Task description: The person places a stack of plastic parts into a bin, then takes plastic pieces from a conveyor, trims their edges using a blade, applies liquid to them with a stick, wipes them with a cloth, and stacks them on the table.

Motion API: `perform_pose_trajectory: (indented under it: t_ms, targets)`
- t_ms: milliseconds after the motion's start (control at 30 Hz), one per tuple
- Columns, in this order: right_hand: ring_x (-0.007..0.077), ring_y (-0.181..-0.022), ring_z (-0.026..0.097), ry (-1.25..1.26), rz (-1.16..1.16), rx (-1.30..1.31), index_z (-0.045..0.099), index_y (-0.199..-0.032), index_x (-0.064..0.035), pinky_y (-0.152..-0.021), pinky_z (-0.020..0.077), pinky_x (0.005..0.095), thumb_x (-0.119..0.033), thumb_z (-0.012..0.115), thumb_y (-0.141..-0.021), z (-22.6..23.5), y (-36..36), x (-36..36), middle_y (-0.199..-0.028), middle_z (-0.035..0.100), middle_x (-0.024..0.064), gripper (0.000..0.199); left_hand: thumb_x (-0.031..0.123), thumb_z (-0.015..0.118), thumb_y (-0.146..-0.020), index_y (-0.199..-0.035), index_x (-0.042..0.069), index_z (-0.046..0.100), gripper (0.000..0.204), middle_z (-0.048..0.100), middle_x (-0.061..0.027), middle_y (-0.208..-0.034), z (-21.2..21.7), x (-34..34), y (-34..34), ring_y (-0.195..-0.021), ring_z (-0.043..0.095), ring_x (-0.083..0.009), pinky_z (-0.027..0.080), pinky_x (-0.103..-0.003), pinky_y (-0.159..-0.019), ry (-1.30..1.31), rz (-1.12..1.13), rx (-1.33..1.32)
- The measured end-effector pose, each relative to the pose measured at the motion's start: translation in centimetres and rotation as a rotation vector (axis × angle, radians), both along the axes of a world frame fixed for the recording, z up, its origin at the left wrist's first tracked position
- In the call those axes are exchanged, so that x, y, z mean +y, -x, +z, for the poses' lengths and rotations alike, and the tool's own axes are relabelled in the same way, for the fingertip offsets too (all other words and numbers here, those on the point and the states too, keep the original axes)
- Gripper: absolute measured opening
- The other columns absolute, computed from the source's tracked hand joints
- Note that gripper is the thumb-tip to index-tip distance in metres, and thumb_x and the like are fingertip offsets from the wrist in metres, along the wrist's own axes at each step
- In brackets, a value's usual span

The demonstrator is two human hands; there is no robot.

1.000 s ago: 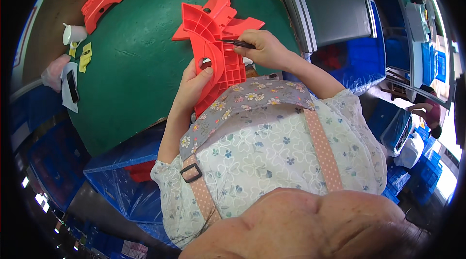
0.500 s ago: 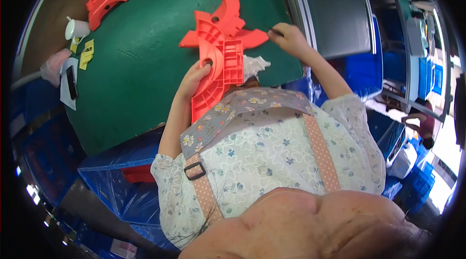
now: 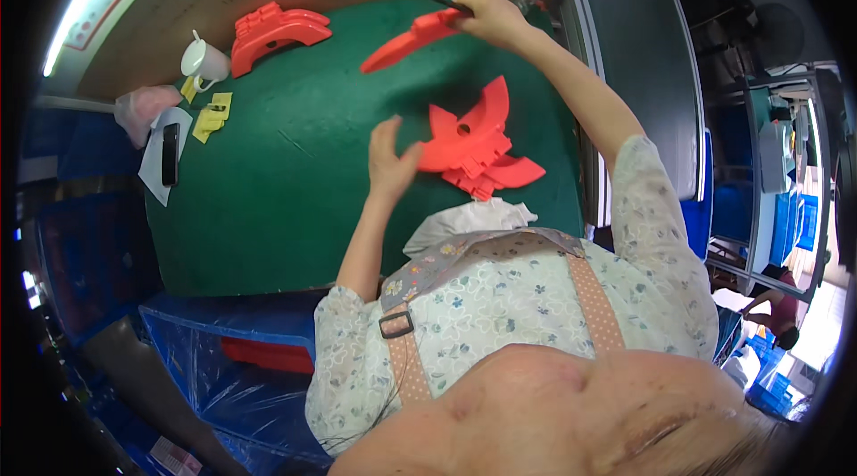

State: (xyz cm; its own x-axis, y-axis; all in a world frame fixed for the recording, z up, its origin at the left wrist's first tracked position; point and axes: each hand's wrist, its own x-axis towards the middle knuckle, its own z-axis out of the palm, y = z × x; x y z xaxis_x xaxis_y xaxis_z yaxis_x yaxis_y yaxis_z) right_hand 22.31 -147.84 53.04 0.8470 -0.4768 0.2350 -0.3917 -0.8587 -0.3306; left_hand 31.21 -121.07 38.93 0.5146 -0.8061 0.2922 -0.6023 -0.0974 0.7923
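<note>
Far back over the table, my right hand (image 3: 493,19) is closed on a curved red plastic part (image 3: 403,45), held up with its free end pointing left. A thin dark tool (image 3: 453,5) also sticks out from the same fingers; its kind is unclear. My left hand (image 3: 391,170) is open, fingers apart, with nothing in it. Its thumb is close to the left tip of a pile of curved red plastic parts (image 3: 478,138); whether they touch I cannot tell. The parts lie crossed over one another. A crumpled white cloth (image 3: 464,221) lies between the pile and my apron.
On the green table (image 3: 259,217), another red part (image 3: 278,34) stands at the back left beside a white mug (image 3: 205,62). Yellow papers (image 3: 212,119), a pink plastic bag (image 3: 145,112) and a phone (image 3: 170,154) on white paper are at the left. A dark conveyor-like surface (image 3: 638,74) borders the right.
My left hand has let go of the red part it held near my apron. My right hand, earlier holding only the dark tool, has moved far back and now holds a red part too.
</note>
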Motion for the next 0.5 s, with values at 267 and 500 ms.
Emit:
perform_pose_trajectory:
  t_ms: [267, 500]
  targets:
    - [0.03, -0.097, 0.057, -0.125, -0.19, 0.278, 0.059, -0.105, -0.0077, -0.081, 0.0451, 0.0394, -0.034, 0.063, -0.074, -1.1, -5.7, -6.9, -0.102, 0.061, 0.0145, 0.04, 0.022, 0.075, -0.059, -0.124, 0.016, 0.046, 0.072, 0.032, -0.0138, -0.132, 3.8, 1.9, 4.9, -0.125, 0.029, -0.0343, 0.026, -0.06, -0.095, -0.353, -0.404, -0.433]
    - [0.0332, -0.092, 0.058, 0.075, -0.293, -0.097, 0.049, -0.114, -0.0069, -0.079, 0.0478, 0.0398, -0.035, 0.063, -0.073, -5.2, -5.1, -7.3, -0.109, 0.055, 0.0168, 0.052, 0.019, 0.074, -0.059, -0.112, 0.011, 0.051, 0.058, 0.047, -0.0107, -0.107, 2.8, 0.6, 4.6, -0.097, 0.048, -0.0284, 0.037, -0.047, -0.082, -0.176, -0.364, -0.448]
